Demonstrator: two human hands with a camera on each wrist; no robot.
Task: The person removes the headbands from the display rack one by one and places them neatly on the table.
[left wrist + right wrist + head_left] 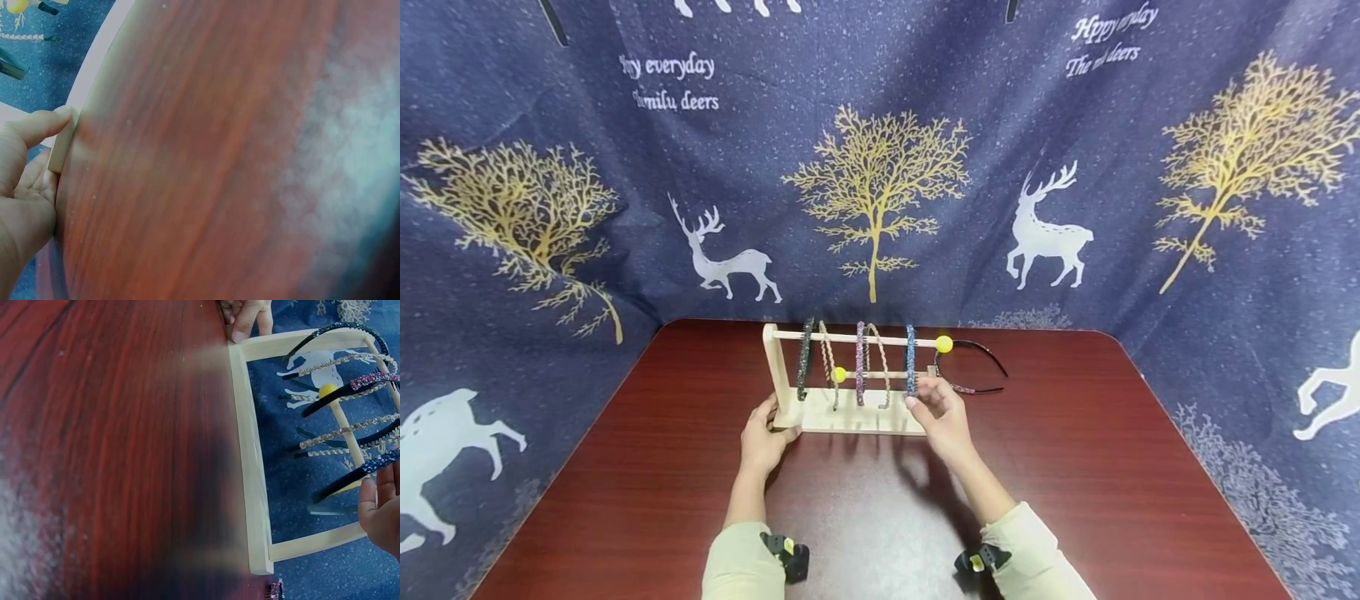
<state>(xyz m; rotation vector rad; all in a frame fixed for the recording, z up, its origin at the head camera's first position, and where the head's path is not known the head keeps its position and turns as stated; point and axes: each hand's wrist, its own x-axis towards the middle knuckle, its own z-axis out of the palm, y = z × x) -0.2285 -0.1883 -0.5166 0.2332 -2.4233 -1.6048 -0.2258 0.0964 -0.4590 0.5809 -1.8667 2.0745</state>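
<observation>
A pale wooden headband rack (850,422) stands on the table, with yellow balls on its rod ends. My left hand (763,443) grips the left end of its base, thumb in front and fingers behind. From the upper rod hang a dark glittery headband (805,360), a purple glittery headband (860,367), a blue glittery headband (911,358) and beige braided headbands (827,354). At the rack's right end is my right hand (946,421), its thumb tip by the blue headband's lower end. In the right wrist view its fingers (385,484) lie loosely extended beside that band.
Behind the rack's right end, a thin black headband (985,389) lies on the dark red wooden table (1075,467). A blue cloth (955,275) with deer and trees hangs around the table's back and sides.
</observation>
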